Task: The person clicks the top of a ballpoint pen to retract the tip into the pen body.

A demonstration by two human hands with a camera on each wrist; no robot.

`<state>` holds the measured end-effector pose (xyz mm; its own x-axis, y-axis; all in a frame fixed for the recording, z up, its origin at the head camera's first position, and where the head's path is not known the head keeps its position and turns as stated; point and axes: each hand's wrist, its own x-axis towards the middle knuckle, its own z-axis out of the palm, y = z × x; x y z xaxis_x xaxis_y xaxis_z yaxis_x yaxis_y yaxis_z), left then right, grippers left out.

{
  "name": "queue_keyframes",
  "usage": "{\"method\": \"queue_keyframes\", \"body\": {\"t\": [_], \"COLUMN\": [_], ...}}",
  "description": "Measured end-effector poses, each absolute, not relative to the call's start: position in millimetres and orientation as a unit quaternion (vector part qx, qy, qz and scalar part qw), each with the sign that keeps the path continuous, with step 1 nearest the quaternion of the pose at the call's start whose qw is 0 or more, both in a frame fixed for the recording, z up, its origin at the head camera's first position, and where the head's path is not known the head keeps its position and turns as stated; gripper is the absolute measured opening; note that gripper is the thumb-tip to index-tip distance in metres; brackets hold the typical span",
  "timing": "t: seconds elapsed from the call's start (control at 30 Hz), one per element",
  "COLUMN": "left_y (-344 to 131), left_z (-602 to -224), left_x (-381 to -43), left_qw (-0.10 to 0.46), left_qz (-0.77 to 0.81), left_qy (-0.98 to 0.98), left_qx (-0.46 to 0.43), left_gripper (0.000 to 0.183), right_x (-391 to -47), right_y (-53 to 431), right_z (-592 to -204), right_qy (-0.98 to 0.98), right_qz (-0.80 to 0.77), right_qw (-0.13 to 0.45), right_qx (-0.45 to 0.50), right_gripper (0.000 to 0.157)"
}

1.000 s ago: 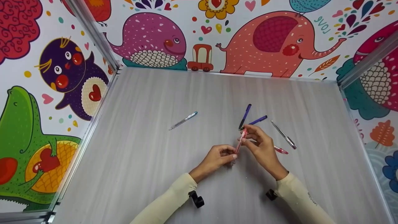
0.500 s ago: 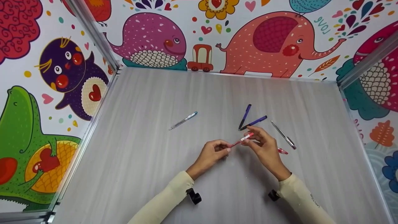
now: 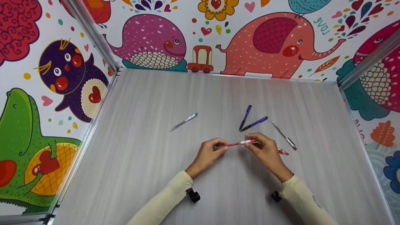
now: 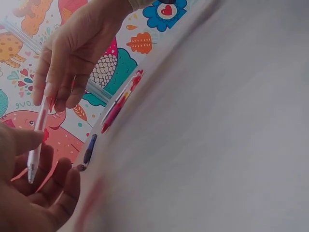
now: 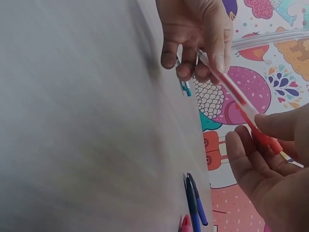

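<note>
Red pen [image 3: 240, 143] is observed from my station held above the worktop [image 3: 140, 100], spanning the gap between the two hands. The left hand [image 3: 208, 153] pinches it near the tip; the right hand [image 3: 265, 152] grips its red end between thumb and fingers. My head view shows a white label on the barrel, its print too small to read. The left wrist view adds the pale, pointed tip projecting past the left thumb. The right wrist view best shows the clear barrel, with a red refill inside. A second red pen [image 3: 283, 152], partly hidden by the right hand in the head view, shows more of its length from the left wrist. I note two purple-blue pens [image 3: 254, 124] lying in a V beyond the hands.
</note>
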<state>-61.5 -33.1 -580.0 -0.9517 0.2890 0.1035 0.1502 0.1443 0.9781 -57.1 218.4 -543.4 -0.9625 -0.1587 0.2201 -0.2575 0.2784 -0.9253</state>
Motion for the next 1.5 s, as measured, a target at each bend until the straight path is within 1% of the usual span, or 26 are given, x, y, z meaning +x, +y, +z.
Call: {"method": "queue_keyframes", "body": {"t": [0.33, 0.57, 0.9, 1.13, 1.2, 1.27, 1.5], "left_y": [-37, -42, -51, -58, -59, -61, -67], "left_z": [-586, -592, -597, -598, -598, -599, -606], "left_x": [-65, -68, -71, -75, -75, -76, -80], "left_qw": [0.016, -0.008, -0.105, -0.201, -0.216, -0.218, -0.191], "left_qz": [0.588, 0.549, 0.447, 0.347, 0.336, 0.347, 0.419], "left_qy": [0.789, 0.807, 0.846, 0.866, 0.865, 0.862, 0.841], "left_qx": [0.178, 0.219, 0.269, 0.299, 0.302, 0.300, 0.285], "left_gripper": [0.008, 0.007, 0.005, 0.008, 0.008, 0.008, 0.008], "right_x": [-59, -59, -65, -71, -72, -72, -74], "right_y": [224, 226, 221, 216, 214, 213, 207], "right_z": [-552, -558, -570, -578, -579, -579, -580], "right_qy": [-0.856, -0.872, -0.865, -0.861, -0.860, -0.860, -0.860], "right_qz": [0.487, 0.451, 0.458, 0.457, 0.460, 0.462, 0.472], "right_qw": [0.033, 0.036, 0.042, 0.056, 0.055, 0.052, 0.027], "right_qx": [0.171, 0.188, 0.200, 0.218, 0.216, 0.212, 0.193], "right_gripper": [0.024, 0.025, 0.026, 0.028, 0.028, 0.027, 0.023]}}
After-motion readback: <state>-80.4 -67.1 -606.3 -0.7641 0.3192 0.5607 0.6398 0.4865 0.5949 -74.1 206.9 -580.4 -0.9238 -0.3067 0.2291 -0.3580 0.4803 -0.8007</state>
